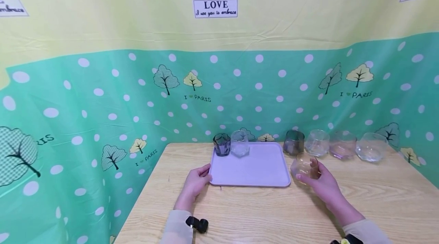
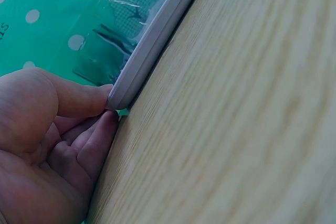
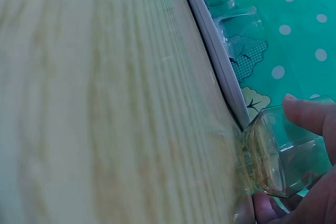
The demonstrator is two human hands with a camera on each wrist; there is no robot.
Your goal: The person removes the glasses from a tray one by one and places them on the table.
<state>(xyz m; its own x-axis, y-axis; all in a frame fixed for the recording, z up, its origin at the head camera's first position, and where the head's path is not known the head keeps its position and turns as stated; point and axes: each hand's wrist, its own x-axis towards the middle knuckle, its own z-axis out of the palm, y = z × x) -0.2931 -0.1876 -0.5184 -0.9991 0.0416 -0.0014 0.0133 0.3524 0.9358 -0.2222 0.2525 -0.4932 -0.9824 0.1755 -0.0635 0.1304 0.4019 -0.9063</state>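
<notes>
The left hand (image 1: 196, 183) pinches the left edge of the light purple tray (image 1: 250, 169), close to its front corner, with the thumb and fingertips meeting on the rim and hardly any gap between them. The tray lies on the wood table (image 1: 253, 213). Two cups stand on it, side by side near the back left corner — a small dark cup (image 1: 221, 146) and a clear cup (image 1: 240, 148) just to the right of it.

The right hand (image 1: 324, 186) holds a yellow-brown glass (image 1: 304, 168), and you can see through it. The thumb is on one side and the fingers are on the other, spread about as wide as the glass, so the grip is partly open with the glass inside it. This glass is just beside the right edge of the tray, near the front. I cannot tell if its bottom is touching the table.

Behind it, four more glasses stand in a row along the back of the table, to the right of the tray. From left to right, they are a dark gray glass (image 1: 294, 145), a clear glass with a flat-sided base (image 1: 317, 145), a pink glass (image 1: 343, 148) and a wide clear bowl-like glass (image 1: 372, 149). At the back hangs a green and yellow cloth (image 1: 240, 84) — it has white dots, little trees and words on it
</notes>
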